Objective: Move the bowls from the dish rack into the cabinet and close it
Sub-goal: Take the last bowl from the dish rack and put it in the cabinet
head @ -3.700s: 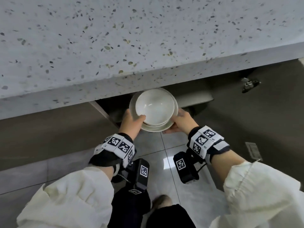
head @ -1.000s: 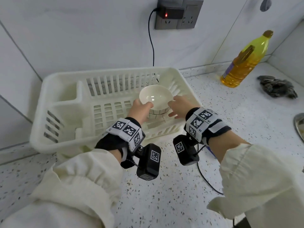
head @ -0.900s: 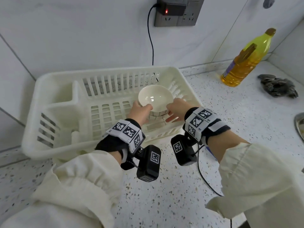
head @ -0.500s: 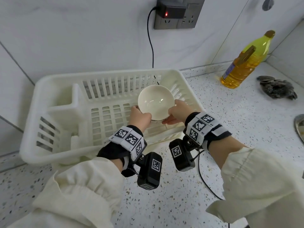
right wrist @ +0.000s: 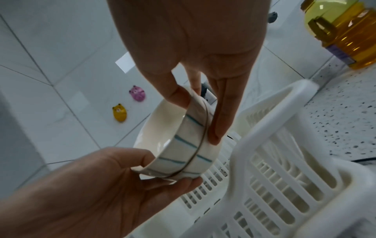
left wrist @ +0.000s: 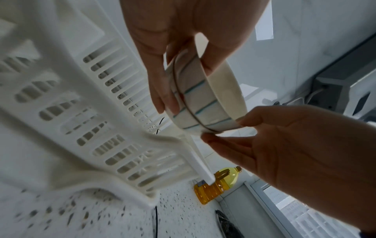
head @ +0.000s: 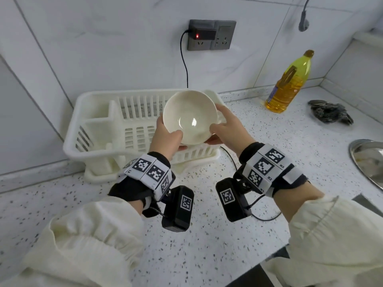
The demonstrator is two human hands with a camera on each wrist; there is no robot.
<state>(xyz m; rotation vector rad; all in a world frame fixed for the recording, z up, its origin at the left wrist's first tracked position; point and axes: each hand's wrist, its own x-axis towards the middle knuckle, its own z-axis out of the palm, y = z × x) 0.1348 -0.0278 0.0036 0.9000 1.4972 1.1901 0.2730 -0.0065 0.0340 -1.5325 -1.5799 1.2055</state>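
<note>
White tiled wall and a speckled worktop (head: 207, 255) frame a bowl (head: 190, 118) held up in 2 hands.

Both hands lift the bowl clear above the right end of the white dish rack (head: 99, 129), tilted so its inside faces the head camera. The left hand (head: 167, 139) grips the near left rim, thumb inside, fingers (left wrist: 162, 90) curled under the striped outer wall. The right hand (head: 228, 127) pinches the right rim, thumb on the inside edge, fingers (right wrist: 219, 116) pressed along the base. Teal stripes and a dark band ring the bowl's outside. A yellow oil bottle (head: 290, 83) stands at the far right by the wall, a dark scrubbing pad (head: 329, 113) just right of it, and a black cable (head: 184, 59) drops from the wall socket (head: 211, 35) behind the rack.
</note>
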